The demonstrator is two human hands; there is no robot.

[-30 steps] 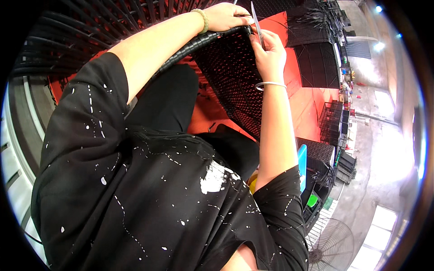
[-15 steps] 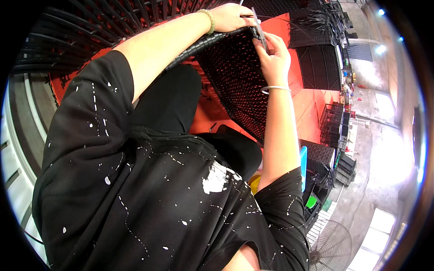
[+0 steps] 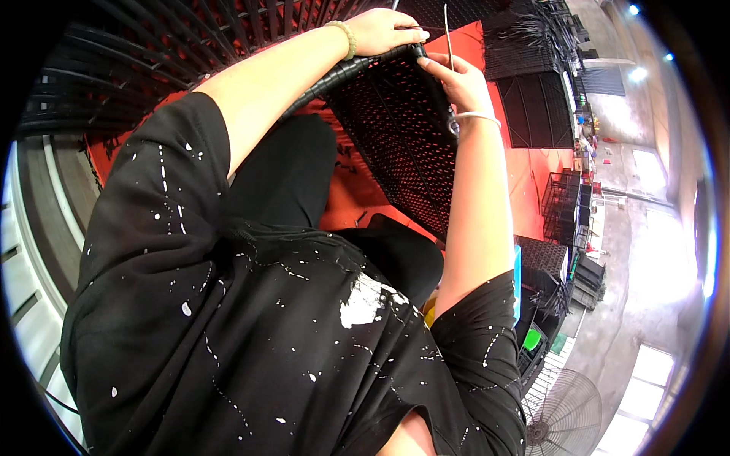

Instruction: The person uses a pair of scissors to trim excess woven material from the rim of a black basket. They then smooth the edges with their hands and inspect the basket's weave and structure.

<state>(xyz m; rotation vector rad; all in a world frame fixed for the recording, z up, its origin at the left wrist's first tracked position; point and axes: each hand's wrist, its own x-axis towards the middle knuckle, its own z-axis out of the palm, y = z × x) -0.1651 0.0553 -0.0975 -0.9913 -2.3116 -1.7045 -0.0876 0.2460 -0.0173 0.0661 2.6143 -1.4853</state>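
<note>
A black woven wicker panel (image 3: 388, 121) hangs below a rim wrapped in black strip (image 3: 334, 80). My left hand (image 3: 380, 33) is closed over the far end of this rim, its fingertips pressed near the corner. A thin strip end shows just above its knuckles. To its right, my right hand (image 3: 462, 82) has a slim grey blade-like piece (image 3: 449, 38) standing up between its fingers; what that piece is, I cannot make out. The thumb and forefinger of this hand reach to the rim's corner. The palm side hides the lower part of the piece.
Black slats or loose strands (image 3: 114, 68) fan out at the upper left. Red sheeting (image 3: 525, 190) covers the floor beneath the work. Other black woven pieces (image 3: 532, 114) stand at the right, with a green item (image 3: 531, 339) and a large fan (image 3: 559, 414) lower down.
My right hand has turned and its wrist has risen; the grey piece has swung away from the rim's corner to point up. My left hand stays on the rim, shifted slightly.
</note>
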